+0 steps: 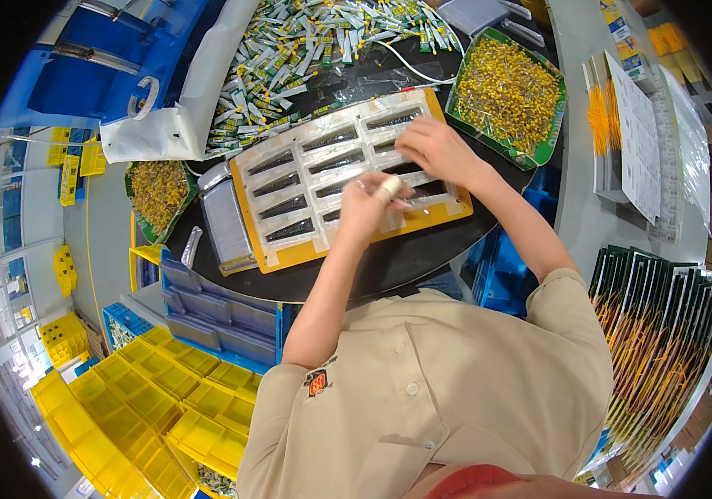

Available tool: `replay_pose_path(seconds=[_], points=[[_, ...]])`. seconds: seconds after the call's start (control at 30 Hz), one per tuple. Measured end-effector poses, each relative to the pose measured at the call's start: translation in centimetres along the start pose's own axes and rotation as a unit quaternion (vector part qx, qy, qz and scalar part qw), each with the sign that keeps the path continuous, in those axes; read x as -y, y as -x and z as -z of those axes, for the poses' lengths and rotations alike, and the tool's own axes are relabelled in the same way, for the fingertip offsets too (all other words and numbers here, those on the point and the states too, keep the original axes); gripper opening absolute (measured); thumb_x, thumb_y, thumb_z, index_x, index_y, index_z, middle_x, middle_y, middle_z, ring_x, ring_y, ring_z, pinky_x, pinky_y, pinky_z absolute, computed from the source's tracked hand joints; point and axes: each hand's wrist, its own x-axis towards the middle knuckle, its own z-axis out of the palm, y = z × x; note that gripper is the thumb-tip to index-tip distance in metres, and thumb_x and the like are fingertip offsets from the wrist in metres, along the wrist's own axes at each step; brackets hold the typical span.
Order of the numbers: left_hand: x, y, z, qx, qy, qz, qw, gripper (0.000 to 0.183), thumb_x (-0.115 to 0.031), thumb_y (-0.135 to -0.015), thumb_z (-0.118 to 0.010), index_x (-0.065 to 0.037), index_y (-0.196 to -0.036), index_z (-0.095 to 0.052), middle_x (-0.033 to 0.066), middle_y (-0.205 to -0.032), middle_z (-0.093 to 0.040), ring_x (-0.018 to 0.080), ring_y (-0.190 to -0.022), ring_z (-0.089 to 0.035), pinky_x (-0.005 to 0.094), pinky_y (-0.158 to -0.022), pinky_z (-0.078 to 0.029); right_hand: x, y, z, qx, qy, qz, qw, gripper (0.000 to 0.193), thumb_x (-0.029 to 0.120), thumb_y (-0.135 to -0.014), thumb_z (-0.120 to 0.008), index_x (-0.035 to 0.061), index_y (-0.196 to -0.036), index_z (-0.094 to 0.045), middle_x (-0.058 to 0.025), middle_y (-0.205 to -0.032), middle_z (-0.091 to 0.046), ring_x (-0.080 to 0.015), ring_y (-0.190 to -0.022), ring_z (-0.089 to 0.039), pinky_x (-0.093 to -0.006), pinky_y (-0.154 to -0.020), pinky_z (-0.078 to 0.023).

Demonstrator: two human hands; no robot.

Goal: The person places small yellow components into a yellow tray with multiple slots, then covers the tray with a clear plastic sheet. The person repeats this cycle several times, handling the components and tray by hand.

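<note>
**Working the slotted tray with both hands**

Pinching at the near right end of the white slotted tray, your left hand has its fingers curled tight, one finger taped; whatever small piece it may hold is hidden, so I cannot tell. Your right hand lies flat, fingers down on the slots just beyond, nothing visibly gripped. The tray sits on an orange board on the round black table.

Judged step: loading or seating parts in the last slots. Next move needs a fine, steady fingertip placement into a narrow slot.

A green bin of yellow parts is near your right hand. Slot contents are too small to make out.
</note>
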Motion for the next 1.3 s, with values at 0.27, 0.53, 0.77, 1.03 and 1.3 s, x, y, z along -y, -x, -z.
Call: replay_pose_path(seconds=[0.27, 0.53, 0.77, 1.03, 1.3], points=[[-0.3, 1.8, 0.2, -0.081, -0.078, -0.037, 0.993, 0.029, -0.02, -0.1, -0.065, 0.007, -0.092, -0.062, 0.0154, -0.082, -0.072, 0.0224, -0.073, -0.074, 0.028, -0.057, -0.059, 1.7, 2.3, -0.7, 0.042, -0.134, -0.08, 0.987, 0.013, 0.011, -0.086, -0.069, 0.0051, -0.097, -0.066, -0.0149, -0.078, -0.059, -0.0347, -0.078, -0.062, -0.0451, -0.072, -0.051], [2.7, 3.8, -1.5, -0.003, 0.031, -0.055, 0.998, 0.015, -0.013, -0.101, -0.061, 0.001, -0.102, -0.059, 0.0131, -0.096, -0.07, 0.0195, -0.081, -0.071, 0.0297, -0.07, -0.061, 3.7, 3.2, 1.1, -0.011, 0.02, -0.086, 0.996, 0.018, 0.015, -0.091, -0.063, 0.0023, -0.103, -0.065, -0.0185, -0.095, -0.064, -0.0373, -0.095, -0.063, -0.0461, -0.087, -0.05], [-0.8, 0.0, 2.3, -0.154, -0.417, -0.344, 0.827, 0.051, -0.024, -0.098, -0.062, -0.007, -0.143, -0.048, 0.0224, -0.149, -0.043, 0.0409, -0.142, -0.036, 0.053, -0.116, -0.03, 4.0, 6.2, 0.5, 0.074, 0.035, -0.116, 0.99, 0.019, 0.007, -0.08, -0.075, 0.007, -0.096, -0.065, -0.0103, -0.096, -0.061, -0.0303, -0.094, -0.06, -0.0402, -0.083, -0.048], [-1.2, -6.8, 8.0, -0.074, -0.716, -0.237, 0.652, 0.081, -0.059, -0.098, -0.048, -0.007, -0.158, -0.029, 0.0242, -0.165, -0.015, 0.0423, -0.153, -0.013, 0.0645, -0.119, -0.011, -0.9, -0.1, 2.8, 0.1, -0.059, -0.053, 0.992, 0.022, 0.01, -0.078, -0.074, 0.008, -0.1, -0.07, -0.01, -0.095, -0.065, -0.0326, -0.102, -0.06, -0.0433, -0.093, -0.049], [-1.9, -7.0, 1.1, 0.058, -0.689, -0.291, 0.662, 0.084, -0.062, -0.098, -0.041, -0.011, -0.161, -0.02, 0.0204, -0.168, -0.009, 0.0353, -0.156, -0.004, 0.0633, -0.12, 0.0, -21.8, -12.8, -0.2, 0.036, 0.335, -0.098, 0.936, 0.014, 0.01, -0.084, -0.065, 0.0098, -0.098, -0.069, -0.0119, -0.102, -0.062, -0.0319, -0.099, -0.063, -0.0445, -0.08, -0.055]])
